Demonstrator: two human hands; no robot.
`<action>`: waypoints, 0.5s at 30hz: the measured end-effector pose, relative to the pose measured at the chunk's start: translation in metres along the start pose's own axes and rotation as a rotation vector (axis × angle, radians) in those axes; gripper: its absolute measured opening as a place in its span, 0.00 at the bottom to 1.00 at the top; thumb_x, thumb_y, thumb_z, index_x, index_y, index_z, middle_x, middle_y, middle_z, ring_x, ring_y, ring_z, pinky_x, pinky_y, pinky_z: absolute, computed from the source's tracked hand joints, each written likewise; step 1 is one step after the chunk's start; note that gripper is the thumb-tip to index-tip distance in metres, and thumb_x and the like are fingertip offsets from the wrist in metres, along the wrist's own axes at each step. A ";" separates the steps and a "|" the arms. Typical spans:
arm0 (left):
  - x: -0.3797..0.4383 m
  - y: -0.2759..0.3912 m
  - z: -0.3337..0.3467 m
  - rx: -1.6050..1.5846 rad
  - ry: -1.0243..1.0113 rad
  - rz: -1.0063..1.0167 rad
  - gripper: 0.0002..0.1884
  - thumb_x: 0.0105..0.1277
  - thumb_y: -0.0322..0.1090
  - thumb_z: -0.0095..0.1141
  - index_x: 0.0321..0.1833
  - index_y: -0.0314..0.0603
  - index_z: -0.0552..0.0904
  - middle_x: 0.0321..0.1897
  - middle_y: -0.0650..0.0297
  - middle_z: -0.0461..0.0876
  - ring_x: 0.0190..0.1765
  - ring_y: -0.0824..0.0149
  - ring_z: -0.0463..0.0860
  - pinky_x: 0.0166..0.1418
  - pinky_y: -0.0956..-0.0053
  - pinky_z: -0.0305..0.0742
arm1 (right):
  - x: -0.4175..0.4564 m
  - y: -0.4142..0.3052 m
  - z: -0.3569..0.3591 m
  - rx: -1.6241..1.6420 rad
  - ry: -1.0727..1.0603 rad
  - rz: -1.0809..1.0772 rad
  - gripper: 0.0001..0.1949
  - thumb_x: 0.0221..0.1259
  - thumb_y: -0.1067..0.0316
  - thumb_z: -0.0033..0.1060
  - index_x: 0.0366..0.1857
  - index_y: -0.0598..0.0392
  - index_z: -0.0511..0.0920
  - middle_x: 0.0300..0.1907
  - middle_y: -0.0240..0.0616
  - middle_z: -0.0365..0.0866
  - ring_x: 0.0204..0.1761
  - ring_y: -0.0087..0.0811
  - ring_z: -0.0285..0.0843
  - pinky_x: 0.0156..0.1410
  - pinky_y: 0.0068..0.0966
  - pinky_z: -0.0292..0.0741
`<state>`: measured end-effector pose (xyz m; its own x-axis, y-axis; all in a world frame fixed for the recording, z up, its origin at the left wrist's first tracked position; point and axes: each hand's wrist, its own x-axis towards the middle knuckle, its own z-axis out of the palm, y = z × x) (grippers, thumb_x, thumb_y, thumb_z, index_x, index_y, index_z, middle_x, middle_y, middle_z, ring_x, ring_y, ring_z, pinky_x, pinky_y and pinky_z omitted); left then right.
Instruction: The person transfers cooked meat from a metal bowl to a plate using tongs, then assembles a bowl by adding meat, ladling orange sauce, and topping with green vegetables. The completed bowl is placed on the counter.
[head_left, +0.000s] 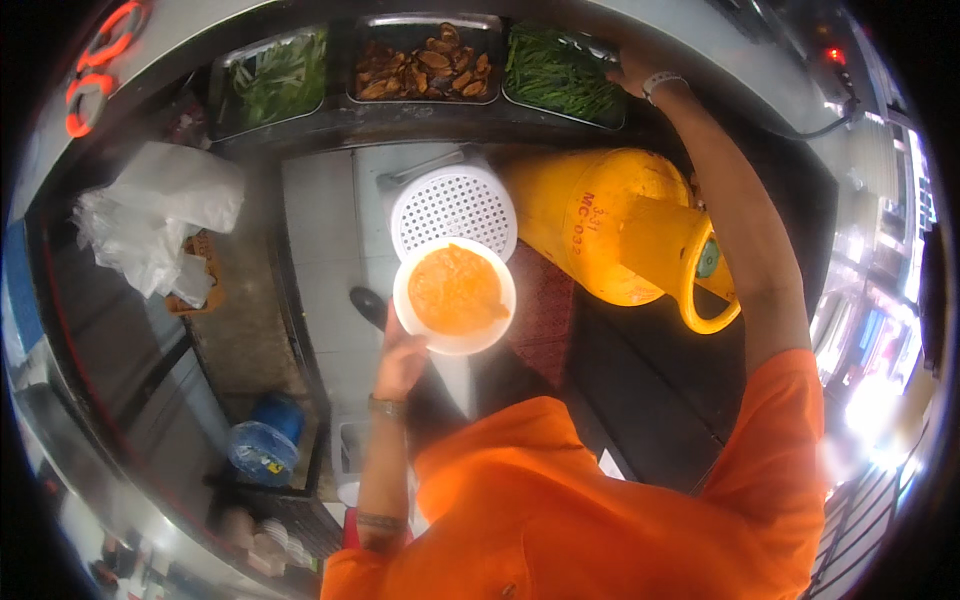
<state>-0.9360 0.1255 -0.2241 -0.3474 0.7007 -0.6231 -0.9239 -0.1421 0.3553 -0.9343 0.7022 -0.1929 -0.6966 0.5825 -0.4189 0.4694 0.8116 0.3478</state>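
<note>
My left hand (401, 360) grips the lower left side of a white bowl (454, 342) in front of my body. The bowl contains orange food or broth (454, 289). Up at the counter's right, my right hand (634, 75) reaches to the end of a metal tray (611, 118) of cut green vegetables (559, 71); its fingertips are partly hidden, and whether they hold anything is unclear. Left of this tray stands another metal tray (427, 100) with browned slices of food (431, 64). Pale leafy greens (274, 79) fill a third tray farther left.
A yellow gas cylinder (600, 225) lies at right, below my right forearm. Partly behind the bowl is a white perforated round stool top (457, 206). Plastic bags (161, 210) hang at left. Below them sits a blue container (262, 442) on a low shelf.
</note>
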 end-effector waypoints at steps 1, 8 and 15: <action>0.005 0.004 0.000 -0.002 -0.006 0.005 0.50 0.54 0.19 0.56 0.84 0.43 0.54 0.78 0.55 0.64 0.80 0.55 0.64 0.81 0.59 0.61 | -0.006 0.006 0.001 -0.019 0.090 -0.074 0.35 0.65 0.50 0.71 0.71 0.58 0.70 0.61 0.53 0.82 0.64 0.57 0.79 0.71 0.46 0.74; 0.020 0.024 -0.010 0.042 0.032 0.063 0.48 0.56 0.19 0.58 0.83 0.42 0.55 0.76 0.56 0.67 0.78 0.56 0.66 0.80 0.61 0.63 | -0.013 0.003 0.025 -0.055 -0.070 -0.098 0.26 0.69 0.50 0.65 0.64 0.53 0.78 0.58 0.52 0.84 0.61 0.53 0.81 0.67 0.47 0.77; 0.028 0.036 0.001 0.101 0.005 0.065 0.44 0.59 0.21 0.58 0.80 0.42 0.57 0.73 0.56 0.69 0.76 0.57 0.69 0.77 0.61 0.66 | -0.013 0.029 0.028 0.348 -0.256 -0.019 0.18 0.72 0.51 0.60 0.54 0.51 0.84 0.41 0.42 0.86 0.41 0.33 0.84 0.43 0.33 0.80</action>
<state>-0.9789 0.1409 -0.2286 -0.4068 0.6890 -0.5998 -0.8788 -0.1157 0.4630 -0.8965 0.7199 -0.2010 -0.5702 0.5246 -0.6322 0.6436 0.7635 0.0532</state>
